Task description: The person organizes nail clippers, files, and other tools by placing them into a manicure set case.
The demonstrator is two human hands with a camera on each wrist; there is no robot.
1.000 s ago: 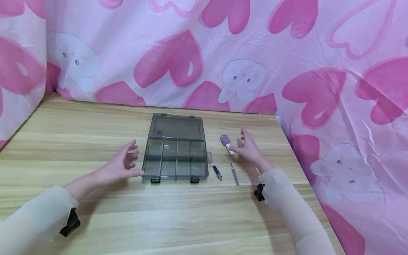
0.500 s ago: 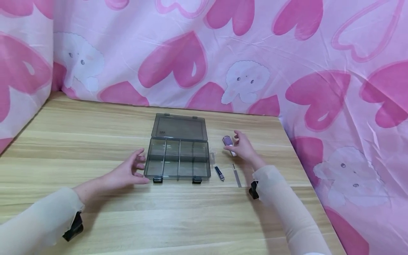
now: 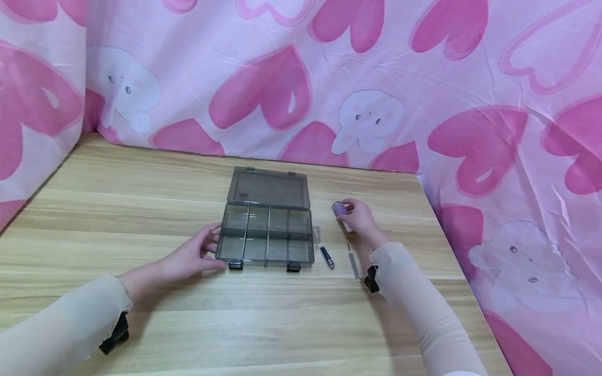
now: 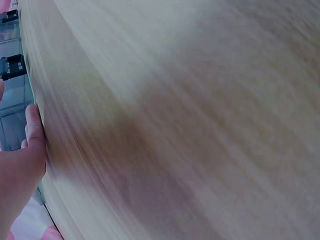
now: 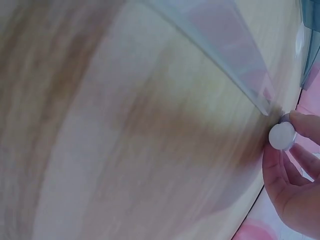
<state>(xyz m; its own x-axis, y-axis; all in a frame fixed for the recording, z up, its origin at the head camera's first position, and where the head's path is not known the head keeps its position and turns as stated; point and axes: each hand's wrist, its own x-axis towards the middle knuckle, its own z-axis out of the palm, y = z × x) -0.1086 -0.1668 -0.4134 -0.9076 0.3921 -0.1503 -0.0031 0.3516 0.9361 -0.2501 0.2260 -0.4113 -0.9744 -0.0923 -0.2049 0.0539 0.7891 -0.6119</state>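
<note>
An open grey see-through compartment box lies mid-table, lid folded back. My left hand is at its left side, relaxed fingers against the wall and thumb by the front corner. In the left wrist view that thumb lies along the box edge. To the right, my right hand pinches a small purple bottle with a white cap between thumb and fingers. The right wrist view shows the round white cap end. Between box and right hand lie a nail clipper and a flat grey nail file.
A small clear plastic piece lies against the box's right side. Two black latches, one being the left latch, stick out at the box front. A pink heart-patterned curtain hangs behind the wooden table and along its sides.
My right hand has come down onto the purple bottle and taken hold of it. My left hand has moved in to the box's left side. The head view has shifted slightly.
</note>
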